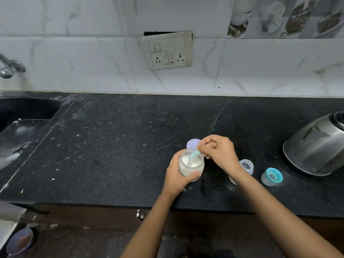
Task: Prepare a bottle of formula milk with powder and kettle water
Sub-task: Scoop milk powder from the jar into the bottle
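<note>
A clear jar of white powder (191,164) stands open on the black counter (111,146), gripped around its side by my left hand (176,175). My right hand (217,151) pinches a teal scoop (193,155) whose bowl dips into the powder. The jar's pale purple lid (192,143) lies just behind the jar. To the right, a clear baby bottle (245,167) stands open, partly hidden by my right forearm. Its teal-ringed cap (272,176) rests further right. A steel kettle (316,148) sits at the right edge.
A dark sink (22,131) with a tap (9,67) lies at the left. A wall socket panel (167,51) hangs on the tiled wall behind. A small bowl (20,241) rests on the floor at lower left.
</note>
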`<action>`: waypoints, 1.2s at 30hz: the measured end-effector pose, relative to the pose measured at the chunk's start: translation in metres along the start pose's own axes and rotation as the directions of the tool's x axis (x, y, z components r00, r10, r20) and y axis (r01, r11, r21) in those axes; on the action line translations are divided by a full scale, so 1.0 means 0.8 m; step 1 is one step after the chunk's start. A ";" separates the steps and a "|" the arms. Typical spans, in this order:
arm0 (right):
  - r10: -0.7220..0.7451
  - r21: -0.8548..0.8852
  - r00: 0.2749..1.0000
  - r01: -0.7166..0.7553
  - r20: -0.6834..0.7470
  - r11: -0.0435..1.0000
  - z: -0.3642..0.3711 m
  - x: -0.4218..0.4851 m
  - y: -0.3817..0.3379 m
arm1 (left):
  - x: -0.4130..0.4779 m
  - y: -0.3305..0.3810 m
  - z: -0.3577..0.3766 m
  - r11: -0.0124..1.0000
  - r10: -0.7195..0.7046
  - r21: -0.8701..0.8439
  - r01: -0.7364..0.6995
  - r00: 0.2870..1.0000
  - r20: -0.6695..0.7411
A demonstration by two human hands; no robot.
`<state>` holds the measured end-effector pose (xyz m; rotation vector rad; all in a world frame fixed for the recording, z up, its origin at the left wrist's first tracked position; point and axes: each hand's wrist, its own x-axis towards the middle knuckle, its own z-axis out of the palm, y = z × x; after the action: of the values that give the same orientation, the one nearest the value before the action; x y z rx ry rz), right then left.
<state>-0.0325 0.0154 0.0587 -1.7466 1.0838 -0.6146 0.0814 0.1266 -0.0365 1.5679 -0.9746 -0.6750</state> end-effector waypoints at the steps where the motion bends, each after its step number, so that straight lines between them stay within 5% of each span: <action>1: 0.015 0.019 1.000 -0.014 -0.024 1.000 -0.004 0.000 0.004 | 0.000 -0.001 0.000 1.000 0.005 0.003 -0.005 1.000 -0.001; 10: 0.083 -0.006 0.994 -0.084 -0.070 0.996 -0.012 -0.005 0.034 | -0.004 0.003 0.004 1.000 0.000 0.024 0.000 1.000 -0.007; 18: 0.171 0.271 0.982 -0.145 -0.077 0.952 -0.038 -0.009 0.026 | -0.002 0.014 0.007 0.993 -0.047 0.106 0.053 0.997 -0.060; 23: 0.169 0.396 0.976 -0.102 -0.138 0.912 -0.096 -0.023 0.023 | 0.005 0.053 0.017 0.988 0.113 0.117 -0.099 0.986 -0.126; 29: 0.145 0.389 0.945 -0.021 -0.293 0.921 -0.160 -0.044 0.048 | 0.003 0.089 0.076 0.976 0.211 0.066 -0.209 0.977 -0.021; 36: 0.165 0.300 0.919 -0.054 -0.359 0.952 -0.178 -0.058 0.100 | -0.006 0.058 0.137 0.989 0.051 0.124 -0.074 0.983 0.175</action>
<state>-0.1974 -0.0216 0.0485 -1.3346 1.2776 -1.0163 -0.0234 0.0733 -0.0162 1.6046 -1.2124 -0.7232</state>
